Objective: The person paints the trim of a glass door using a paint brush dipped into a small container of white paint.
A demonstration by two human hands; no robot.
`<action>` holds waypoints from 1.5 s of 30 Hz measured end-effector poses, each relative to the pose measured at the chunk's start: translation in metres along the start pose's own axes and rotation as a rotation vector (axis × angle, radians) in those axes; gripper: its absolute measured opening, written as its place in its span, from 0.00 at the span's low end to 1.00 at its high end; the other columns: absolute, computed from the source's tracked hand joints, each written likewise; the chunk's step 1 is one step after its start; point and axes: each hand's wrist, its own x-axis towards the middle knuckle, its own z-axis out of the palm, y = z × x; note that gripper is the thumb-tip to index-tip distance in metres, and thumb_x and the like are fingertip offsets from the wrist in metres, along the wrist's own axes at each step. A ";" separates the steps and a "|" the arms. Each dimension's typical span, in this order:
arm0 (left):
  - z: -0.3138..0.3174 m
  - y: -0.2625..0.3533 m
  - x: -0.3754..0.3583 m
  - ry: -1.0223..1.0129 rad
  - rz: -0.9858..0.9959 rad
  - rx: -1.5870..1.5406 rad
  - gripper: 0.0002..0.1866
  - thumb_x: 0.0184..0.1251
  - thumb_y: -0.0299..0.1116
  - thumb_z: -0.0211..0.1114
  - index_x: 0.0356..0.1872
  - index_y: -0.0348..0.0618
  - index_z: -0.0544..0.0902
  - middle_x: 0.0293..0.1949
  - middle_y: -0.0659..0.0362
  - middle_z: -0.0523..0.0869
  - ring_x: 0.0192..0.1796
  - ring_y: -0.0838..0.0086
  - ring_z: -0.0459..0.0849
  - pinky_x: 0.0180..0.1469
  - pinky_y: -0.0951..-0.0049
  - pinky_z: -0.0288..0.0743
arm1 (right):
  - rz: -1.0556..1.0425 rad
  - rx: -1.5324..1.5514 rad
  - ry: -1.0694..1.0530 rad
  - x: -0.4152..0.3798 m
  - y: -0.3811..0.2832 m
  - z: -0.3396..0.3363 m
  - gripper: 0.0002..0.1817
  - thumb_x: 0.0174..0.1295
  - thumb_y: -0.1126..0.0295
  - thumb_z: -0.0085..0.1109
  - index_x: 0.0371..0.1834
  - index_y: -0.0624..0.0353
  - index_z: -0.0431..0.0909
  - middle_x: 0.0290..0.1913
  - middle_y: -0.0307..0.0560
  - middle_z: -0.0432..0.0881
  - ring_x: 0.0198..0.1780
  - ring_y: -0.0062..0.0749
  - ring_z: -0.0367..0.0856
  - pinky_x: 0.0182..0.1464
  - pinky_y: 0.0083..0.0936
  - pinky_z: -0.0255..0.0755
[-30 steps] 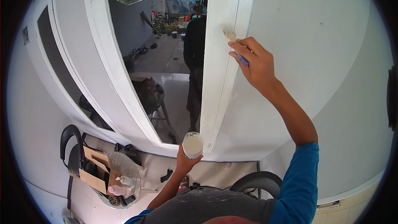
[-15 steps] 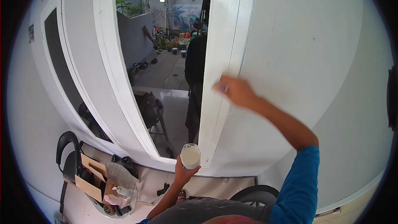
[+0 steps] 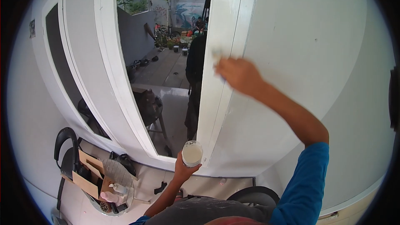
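My left hand [image 3: 186, 170] is wrapped round a clear cup of off-white paint [image 3: 192, 153], held upright low in front of the door frame. Higher up, my right hand [image 3: 241, 74] is closed on a small paintbrush [image 3: 217, 54], whose pale tip is smeared by motion and mostly hidden by the fingers. The brush tip overlaps the white door frame [image 3: 225, 25] in this view, next to the edge of the dark glass pane [image 3: 166, 71].
At lower left, a round glass table [image 3: 130, 191] bears an open cardboard box [image 3: 86, 179], a pink bottle [image 3: 111, 197] and a white bottle [image 3: 118, 188]. A black chair [image 3: 66, 154] stands behind the box. A dark round seat [image 3: 256, 193] is close by my body.
My right hand has risen a little along the frame, and the pale brush tip now shows above the fingers. My left hand still holds the cup in nearly the same place.
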 end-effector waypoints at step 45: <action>0.005 0.095 -0.003 -0.209 0.145 -0.002 0.57 0.42 0.33 0.89 0.76 0.40 0.63 0.67 0.51 0.76 0.69 0.63 0.78 0.70 0.61 0.72 | 0.499 0.911 -0.523 -0.067 -0.176 -0.060 0.14 0.58 0.60 0.78 0.42 0.55 0.91 0.40 0.47 0.91 0.40 0.40 0.88 0.46 0.35 0.80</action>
